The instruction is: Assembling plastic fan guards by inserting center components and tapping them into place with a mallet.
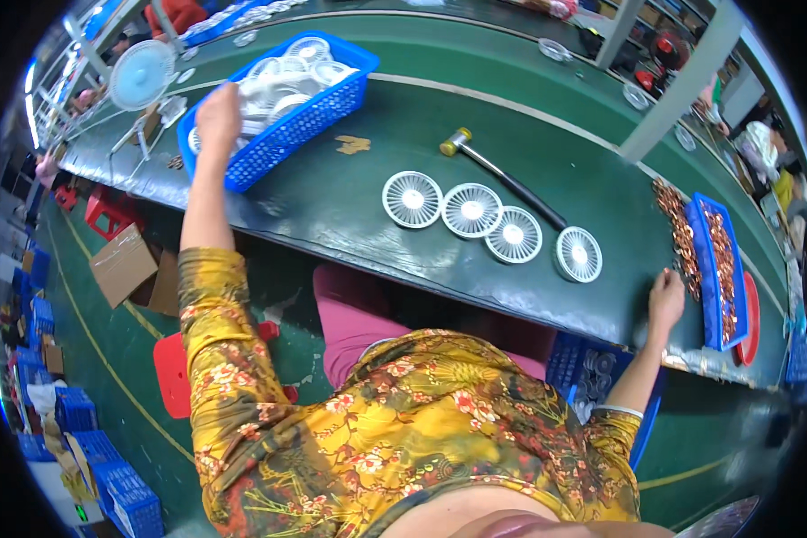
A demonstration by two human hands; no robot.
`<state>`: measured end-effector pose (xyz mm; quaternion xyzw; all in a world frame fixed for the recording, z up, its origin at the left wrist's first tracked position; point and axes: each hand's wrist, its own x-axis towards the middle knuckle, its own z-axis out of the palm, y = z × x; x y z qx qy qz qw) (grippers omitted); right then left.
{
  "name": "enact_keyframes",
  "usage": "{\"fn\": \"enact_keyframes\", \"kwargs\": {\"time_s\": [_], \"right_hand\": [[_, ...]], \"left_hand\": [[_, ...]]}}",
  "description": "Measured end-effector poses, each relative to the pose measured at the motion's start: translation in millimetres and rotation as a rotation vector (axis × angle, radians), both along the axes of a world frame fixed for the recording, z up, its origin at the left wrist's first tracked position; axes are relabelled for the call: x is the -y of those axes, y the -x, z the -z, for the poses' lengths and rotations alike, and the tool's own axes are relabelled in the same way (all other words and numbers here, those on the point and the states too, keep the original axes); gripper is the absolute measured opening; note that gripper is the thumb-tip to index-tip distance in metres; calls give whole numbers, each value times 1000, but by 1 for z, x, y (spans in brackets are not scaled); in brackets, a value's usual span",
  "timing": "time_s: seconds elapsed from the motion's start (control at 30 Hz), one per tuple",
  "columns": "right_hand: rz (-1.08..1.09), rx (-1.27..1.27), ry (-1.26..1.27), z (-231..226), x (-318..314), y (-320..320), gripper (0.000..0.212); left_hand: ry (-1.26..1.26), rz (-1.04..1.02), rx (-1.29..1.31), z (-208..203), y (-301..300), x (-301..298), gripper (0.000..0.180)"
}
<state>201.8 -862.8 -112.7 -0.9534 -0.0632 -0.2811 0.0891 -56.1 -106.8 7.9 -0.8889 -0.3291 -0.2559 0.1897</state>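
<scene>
Left hand [217, 112] in blue mesh basket [318, 112]; round ribbed grilles [490, 222].

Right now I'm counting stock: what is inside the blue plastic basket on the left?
The blue plastic basket holds white round fan grilles. The left hand reaches in, covering some; the lower layers are hidden.

The left hand [217, 112] reaches into the blue basket [282, 134]; its fingers are blurred among the white grilles, so any grasp cannot be told. The right hand [665, 300] lies beside a heap of copper-coloured parts [681, 238], too small to identify. A blue crate [592, 372] is partly hidden under the bench edge.
</scene>
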Motion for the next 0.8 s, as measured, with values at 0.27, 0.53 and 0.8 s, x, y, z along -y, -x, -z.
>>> {"fn": "enact_keyframes", "kwargs": {"time_s": [0.27,0.53,0.8], "right_hand": [[-379,141,-359,-27,-102,79,8],[-653,249,-499,-38,-153,109,16],[-889,365,-445,-57,-185,140,20]], "left_hand": [[-132,461,687,43,8,133,32],[450,520,7,120,30,182,39],[1019,591,899,92,-9,264,23]]}}
